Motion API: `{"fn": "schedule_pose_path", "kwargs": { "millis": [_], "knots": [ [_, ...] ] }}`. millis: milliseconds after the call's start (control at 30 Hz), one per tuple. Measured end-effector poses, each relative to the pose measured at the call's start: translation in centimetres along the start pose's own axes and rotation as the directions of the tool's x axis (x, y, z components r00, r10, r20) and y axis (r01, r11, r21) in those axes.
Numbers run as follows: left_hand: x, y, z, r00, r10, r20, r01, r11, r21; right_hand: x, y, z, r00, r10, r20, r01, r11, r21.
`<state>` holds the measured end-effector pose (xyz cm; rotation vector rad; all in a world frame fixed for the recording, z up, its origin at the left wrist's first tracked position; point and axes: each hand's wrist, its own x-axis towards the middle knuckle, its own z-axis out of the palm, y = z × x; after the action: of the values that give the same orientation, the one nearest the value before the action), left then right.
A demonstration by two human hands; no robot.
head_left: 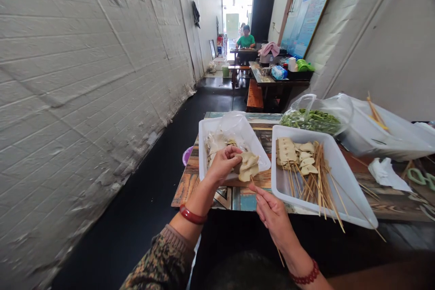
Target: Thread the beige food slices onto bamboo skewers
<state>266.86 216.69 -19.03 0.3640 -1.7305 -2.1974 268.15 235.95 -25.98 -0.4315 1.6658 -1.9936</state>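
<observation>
Over the table (190, 185), by the left tray (257, 144), the left hand (222, 163) and right hand (272, 212) pinch, respectively, a folded beige sheet (248, 166) and its skewer (279, 254), tip seemingly hidden. Threading looks in hand; the next push calls for steady alignment.

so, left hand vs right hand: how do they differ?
Hold: the left hand pinches the beige food; the right hand grips the stick below it.
Wrist: left wears a smooth bangle, right a beaded bracelet.
Position: left sits higher in the picture than right.
Shared: both ungloved, both with reddish wristwear.
</observation>
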Motion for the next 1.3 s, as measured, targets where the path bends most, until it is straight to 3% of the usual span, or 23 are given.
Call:
{"fn": "schedule_pose_path", "kwargs": {
  "millis": [1300],
  "knots": [
    [0.0,0.2,0.3,0.999,0.033,-0.006,-0.032,0.995,0.092,0.5,-1.3,0.5,0.999,0.046,0.001,-0.046,0.998,-0.045]
  ]
}}
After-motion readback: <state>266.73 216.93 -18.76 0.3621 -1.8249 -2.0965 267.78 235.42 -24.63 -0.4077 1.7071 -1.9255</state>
